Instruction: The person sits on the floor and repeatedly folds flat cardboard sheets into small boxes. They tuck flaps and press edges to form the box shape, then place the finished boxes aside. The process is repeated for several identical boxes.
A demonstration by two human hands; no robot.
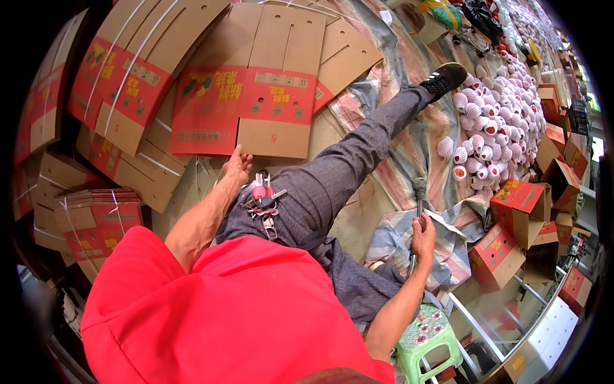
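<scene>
My left hand [238, 166] is at the near edge of a flattened red and brown cardboard box [278, 105], its fingers closed on the edge beside a slot. The box lies over other flattened cartons. My right hand [423, 239] is curled around a thin grey rod [419, 206] with a thicker dark end; its exact kind is unclear. A crumpled striped tarp [448, 256] lies under that hand. Between my hands is my outstretched leg in grey trousers [339, 166], with a bunch of keys [262, 200] hanging at the waist.
Strapped bundles of flattened cartons [121, 77] stand at the left. Many round fruits in white foam nets [489, 128] are heaped at the far right. Open red boxes [521, 205] lie near them. A green plastic stool [430, 336] stands at the lower right beside metal rails [476, 326].
</scene>
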